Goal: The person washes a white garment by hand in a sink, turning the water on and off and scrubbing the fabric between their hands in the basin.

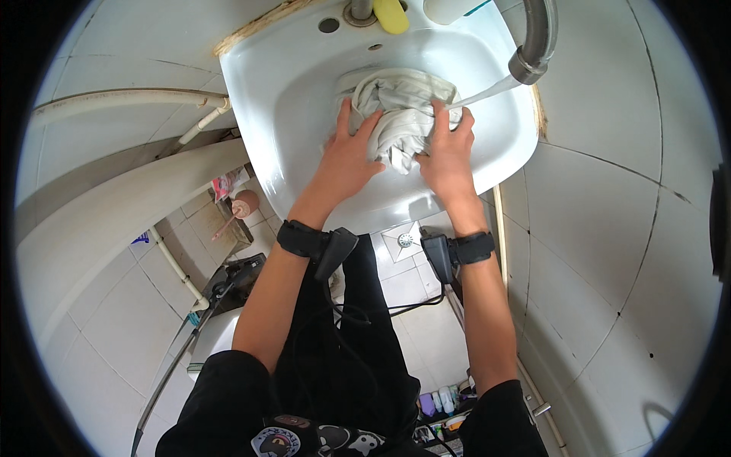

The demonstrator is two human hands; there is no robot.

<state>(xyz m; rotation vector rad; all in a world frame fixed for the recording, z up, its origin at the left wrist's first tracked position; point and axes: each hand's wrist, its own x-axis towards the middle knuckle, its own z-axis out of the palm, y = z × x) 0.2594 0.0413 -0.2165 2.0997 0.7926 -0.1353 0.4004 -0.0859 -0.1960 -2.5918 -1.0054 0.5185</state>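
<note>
A bunched white cloth lies wet in the basin of a white ceramic sink. My left hand rests on the cloth's left side with fingers spread. On its right side is my right hand, fingers curved over the edge folds and thumb near the lower end. Water runs from the metal faucet spout at the upper right onto the cloth beside my right fingers. Both wrists wear black straps with a box-shaped device. Whether either hand pinches the fabric is hard to tell.
Behind the basin are a yellow object, perhaps soap, and a white container. A white pipe runs along the left wall. Tiled wall stands close on the right. Below are a floor drain, black cables and several bottles.
</note>
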